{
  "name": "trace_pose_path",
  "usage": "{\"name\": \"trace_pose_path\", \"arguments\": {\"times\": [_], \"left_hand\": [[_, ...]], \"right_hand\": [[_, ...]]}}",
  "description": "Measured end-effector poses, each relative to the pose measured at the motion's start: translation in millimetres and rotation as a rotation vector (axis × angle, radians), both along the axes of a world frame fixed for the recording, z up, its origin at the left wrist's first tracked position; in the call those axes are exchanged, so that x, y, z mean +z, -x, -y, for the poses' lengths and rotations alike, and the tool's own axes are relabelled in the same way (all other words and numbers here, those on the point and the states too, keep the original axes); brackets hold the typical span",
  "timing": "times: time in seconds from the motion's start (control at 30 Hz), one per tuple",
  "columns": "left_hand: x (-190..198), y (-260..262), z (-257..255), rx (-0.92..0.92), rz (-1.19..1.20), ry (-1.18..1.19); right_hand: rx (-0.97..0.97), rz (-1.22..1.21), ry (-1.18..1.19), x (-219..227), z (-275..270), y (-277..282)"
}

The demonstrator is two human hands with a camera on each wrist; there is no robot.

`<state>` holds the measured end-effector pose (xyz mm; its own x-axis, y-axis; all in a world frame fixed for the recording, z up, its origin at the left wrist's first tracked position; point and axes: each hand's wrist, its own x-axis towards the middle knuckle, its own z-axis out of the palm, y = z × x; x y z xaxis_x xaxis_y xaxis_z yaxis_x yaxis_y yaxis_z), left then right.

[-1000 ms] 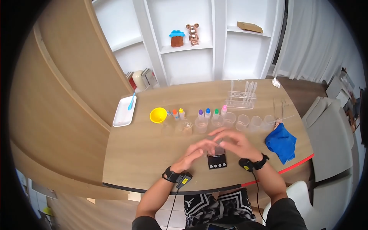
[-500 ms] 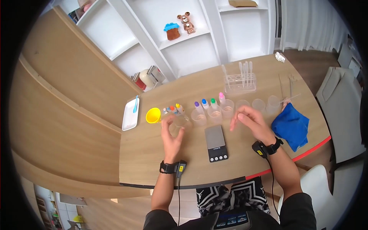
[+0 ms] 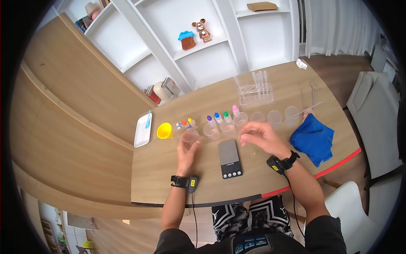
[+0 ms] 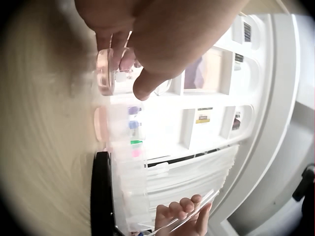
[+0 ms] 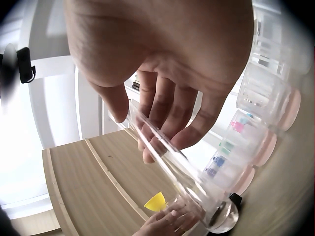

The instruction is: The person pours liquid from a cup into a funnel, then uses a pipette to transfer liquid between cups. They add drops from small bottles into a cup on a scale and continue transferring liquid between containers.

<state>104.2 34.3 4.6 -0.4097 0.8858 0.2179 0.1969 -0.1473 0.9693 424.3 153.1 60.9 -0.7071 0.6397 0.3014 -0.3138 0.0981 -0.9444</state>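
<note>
My left hand point(image 3: 186, 153) grips a clear beaker point(image 3: 191, 136) left of the scale; in the left wrist view its fingers point(image 4: 118, 49) and thumb are around the beaker point(image 4: 105, 71). A clear tube with a round foot point(image 5: 170, 160) is pinched between thumb and fingers of my right hand point(image 5: 162, 64), tilted in the right wrist view. In the head view the right hand point(image 3: 263, 137) is right of the black and grey scale point(image 3: 229, 153), and the tube is barely visible.
Clear cups point(image 3: 211, 131), colour-capped bottles point(image 3: 226, 117) and a yellow funnel point(image 3: 164, 131) stand behind the hands. Farther back is a rack point(image 3: 256, 95) with pipettes. A blue cloth point(image 3: 313, 139) lies right, a white tray point(image 3: 143, 131) left.
From close together over the scale, the hands have moved apart, the left to the beaker and the right to the scale's right. The head view has shifted, and the scale's plate is now uncovered.
</note>
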Motion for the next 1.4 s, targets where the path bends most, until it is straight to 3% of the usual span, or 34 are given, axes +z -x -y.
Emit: {"name": "trace_pose_path", "arguments": {"times": [0.07, 0.17, 0.4, 0.8, 1.4], "left_hand": [[29.6, -17.2, 8.9, 0.047, -0.034, 0.019], [50.0, -19.0, 15.6, -0.039, -0.055, 0.010], [105.1, -56.9, 23.6, -0.153, -0.393, 0.006], [123.2, -85.3, 21.5, -0.196, -0.663, -0.008], [135.6, -95.5, 18.0, -0.225, -0.856, -0.052]], "right_hand": [[0.011, 0.014, 0.000, 0.6, 0.6, -1.1], [0.055, 0.023, -0.019, -1.3, 1.7, 2.5], [0.105, 0.112, -0.131, -6.4, 4.3, 4.7], [0.116, 0.145, -0.187, -6.1, 8.9, 5.1], [0.064, 0.231, -0.287, -8.7, 8.5, 4.0]]}}
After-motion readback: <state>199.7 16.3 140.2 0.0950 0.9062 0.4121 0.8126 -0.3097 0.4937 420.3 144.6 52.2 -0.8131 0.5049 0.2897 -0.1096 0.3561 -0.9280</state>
